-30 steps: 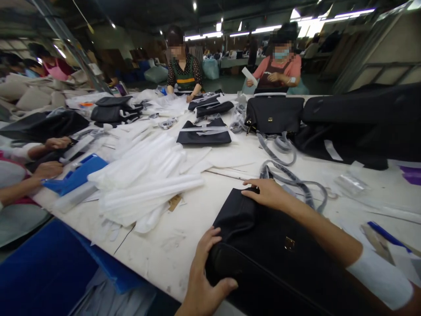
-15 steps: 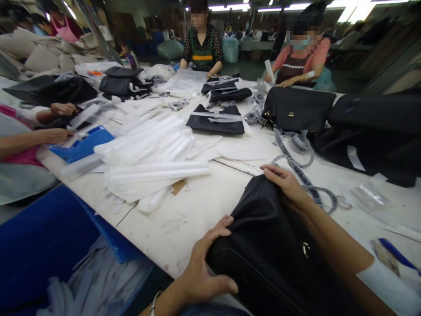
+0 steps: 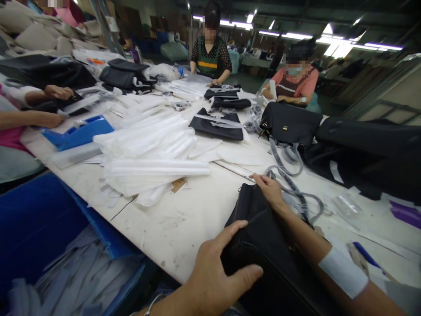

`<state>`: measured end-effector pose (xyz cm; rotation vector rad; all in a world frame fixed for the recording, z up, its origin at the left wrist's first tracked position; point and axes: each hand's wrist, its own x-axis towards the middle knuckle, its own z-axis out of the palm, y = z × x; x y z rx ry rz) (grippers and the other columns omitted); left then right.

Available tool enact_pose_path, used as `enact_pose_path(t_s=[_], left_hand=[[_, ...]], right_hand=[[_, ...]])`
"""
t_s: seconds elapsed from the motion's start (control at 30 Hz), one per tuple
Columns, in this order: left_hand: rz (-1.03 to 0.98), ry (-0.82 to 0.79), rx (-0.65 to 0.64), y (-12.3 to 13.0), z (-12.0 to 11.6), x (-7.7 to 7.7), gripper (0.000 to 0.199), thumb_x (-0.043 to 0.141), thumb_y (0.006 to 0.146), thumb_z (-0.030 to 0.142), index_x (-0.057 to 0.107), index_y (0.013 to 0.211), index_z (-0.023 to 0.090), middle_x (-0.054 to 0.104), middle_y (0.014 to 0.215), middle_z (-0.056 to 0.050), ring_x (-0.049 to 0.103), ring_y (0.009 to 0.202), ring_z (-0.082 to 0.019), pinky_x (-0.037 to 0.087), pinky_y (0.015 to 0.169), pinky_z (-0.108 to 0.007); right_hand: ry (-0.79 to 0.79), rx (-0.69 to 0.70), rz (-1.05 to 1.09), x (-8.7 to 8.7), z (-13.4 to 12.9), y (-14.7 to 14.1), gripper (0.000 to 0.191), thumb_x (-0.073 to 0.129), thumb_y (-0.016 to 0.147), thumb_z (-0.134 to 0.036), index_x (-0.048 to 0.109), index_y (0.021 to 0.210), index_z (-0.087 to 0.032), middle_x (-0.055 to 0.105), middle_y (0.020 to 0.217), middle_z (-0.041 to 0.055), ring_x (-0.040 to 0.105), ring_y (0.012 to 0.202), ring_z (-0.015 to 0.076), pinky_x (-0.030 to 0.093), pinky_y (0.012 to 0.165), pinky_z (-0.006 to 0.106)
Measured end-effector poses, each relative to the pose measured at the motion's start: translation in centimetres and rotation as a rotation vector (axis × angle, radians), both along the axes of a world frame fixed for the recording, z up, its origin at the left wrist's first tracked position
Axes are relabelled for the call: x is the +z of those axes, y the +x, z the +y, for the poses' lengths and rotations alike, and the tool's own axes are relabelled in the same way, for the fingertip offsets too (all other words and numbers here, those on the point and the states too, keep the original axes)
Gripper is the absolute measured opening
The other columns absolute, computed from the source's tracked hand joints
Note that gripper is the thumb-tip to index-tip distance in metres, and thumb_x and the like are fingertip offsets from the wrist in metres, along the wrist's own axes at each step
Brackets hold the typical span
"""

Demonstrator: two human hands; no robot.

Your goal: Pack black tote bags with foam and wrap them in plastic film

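Observation:
A black handbag stands tilted at the table's near edge, its lower part cut off by the frame. My left hand holds its near left end, thumb spread apart from the fingers, which reach over the edge. At the far end, my right hand grips the upper corner, its fingertips partly behind the bag. A white band wraps my right forearm. Grey plastic-wrapped straps lie just beyond my right hand.
White wrapping sheets pile up on the left of the table. A blue tape dispenser sits beside a co-worker's hands. More black bags stand at the right. Below the left edge is a blue bin of pale strips.
The handbag has turned, its gold clasp now largely hidden and its narrow end facing me more. My left hand has moved up and right along it. The view has shifted.

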<state>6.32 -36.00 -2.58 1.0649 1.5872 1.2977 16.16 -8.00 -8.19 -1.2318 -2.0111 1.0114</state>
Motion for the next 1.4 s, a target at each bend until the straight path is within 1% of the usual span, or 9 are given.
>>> enact_pose_path(t_s=[0.17, 0.33, 0.53, 0.67, 0.83, 0.93, 1.07, 1.27, 1.4], left_hand=[[-0.061, 0.048, 0.121, 0.5, -0.2, -2.5, 0.038, 0.073, 0.079, 0.034, 0.069, 0.117, 0.027, 0.074, 0.107, -0.001, 0.069, 0.099, -0.023, 0.056, 0.09, -0.03], [-0.056, 0.095, 0.171, 0.5, -1.0, -3.6, 0.028, 0.074, 0.079, 0.031, 0.073, 0.105, 0.024, 0.075, 0.092, -0.001, 0.07, 0.085, -0.019, 0.057, 0.081, -0.025], [-0.078, 0.158, 0.143, 0.3, -0.8, -3.3, 0.022, 0.074, 0.078, 0.028, 0.074, 0.099, 0.022, 0.075, 0.088, -0.001, 0.07, 0.079, -0.018, 0.057, 0.075, -0.023], [-0.087, 0.198, 0.105, 0.5, -0.6, -3.3, 0.026, 0.076, 0.077, 0.03, 0.074, 0.101, 0.023, 0.076, 0.09, -0.002, 0.071, 0.079, -0.018, 0.058, 0.074, -0.023], [-0.149, 0.202, 0.039, 0.6, -1.6, -3.4, 0.034, 0.079, 0.075, 0.032, 0.071, 0.107, 0.022, 0.075, 0.108, -0.008, 0.072, 0.094, -0.024, 0.058, 0.085, -0.03], [-0.281, 0.164, 0.006, 0.0, -1.9, -3.7, 0.036, 0.078, 0.076, 0.036, 0.068, 0.108, 0.021, 0.072, 0.116, -0.011, 0.069, 0.104, -0.027, 0.055, 0.092, -0.034], [-0.489, 0.054, -0.016, -1.8, 0.3, -4.8, 0.042, 0.052, 0.093, 0.051, 0.063, 0.117, 0.019, 0.073, 0.11, -0.012, 0.07, 0.095, -0.024, 0.055, 0.085, -0.035], [-0.103, 0.071, -0.382, -4.4, 4.4, -6.3, 0.022, 0.058, 0.086, 0.037, 0.075, 0.091, 0.024, 0.075, 0.098, -0.002, 0.068, 0.095, -0.024, 0.052, 0.089, -0.035], [-0.051, -0.033, -0.361, -5.0, 3.7, -6.5, 0.021, 0.057, 0.086, 0.036, 0.074, 0.087, 0.023, 0.075, 0.082, 0.001, 0.068, 0.081, -0.023, 0.055, 0.075, -0.031]], right_hand=[[0.12, 0.135, -0.193, -1.5, -0.9, -1.3, 0.058, 0.04, 0.091, -0.062, 0.076, 0.089, -0.017, 0.071, 0.07, 0.0035, 0.066, 0.073, 0.0236, 0.046, 0.07, 0.032], [0.348, 0.229, -0.01, 2.0, -2.2, 0.0, 0.043, 0.041, 0.096, -0.051, 0.07, 0.102, -0.021, 0.074, 0.102, 0.0084, 0.066, 0.098, 0.0252, 0.048, 0.09, 0.037], [0.495, 0.849, 0.123, 3.5, -5.0, 2.5, 0.033, 0.041, 0.097, -0.038, 0.069, 0.107, -0.023, 0.075, 0.103, 0.0081, 0.069, 0.099, 0.0244, 0.043, 0.102, 0.047], [0.519, 0.806, 0.159, 2.8, -5.5, 1.9, 0.044, 0.031, 0.1, -0.035, 0.067, 0.078, -0.023, 0.072, 0.072, 0.005, 0.07, 0.075, 0.0207, 0.05, 0.088, 0.043], [0.579, 0.83, 0.031, 3.5, -4.6, 0.8, 0.057, 0.023, 0.099, -0.044, 0.05, 0.053, -0.025, 0.053, 0.049, 0.0029, 0.054, 0.054, 0.0184, 0.049, 0.068, 0.037], [0.575, 0.764, -0.068, 3.8, -4.5, 0.8, 0.057, 0.024, 0.098, -0.044, 0.046, 0.05, -0.025, 0.048, 0.048, 0.0033, 0.048, 0.052, 0.0177, 0.043, 0.061, 0.035], [0.522, 0.706, -0.26, 3.2, -4.8, 0.2, 0.061, 0.02, 0.1, -0.043, 0.048, 0.05, -0.023, 0.054, 0.05, 0.0043, 0.051, 0.052, 0.0163, 0.04, 0.061, 0.032], [0.596, 0.812, -0.776, 1.4, -6.1, -3.1, 0.068, 0.021, 0.1, -0.051, 0.067, 0.062, -0.019, 0.073, 0.069, 0.0105, 0.066, 0.065, 0.0221, 0.036, 0.059, 0.032], [0.619, 0.876, -0.901, -0.2, -7.2, -3.9, 0.068, 0.021, 0.101, -0.049, 0.073, 0.071, -0.018, 0.074, 0.075, 0.0137, 0.067, 0.066, 0.0234, 0.037, 0.059, 0.033]])
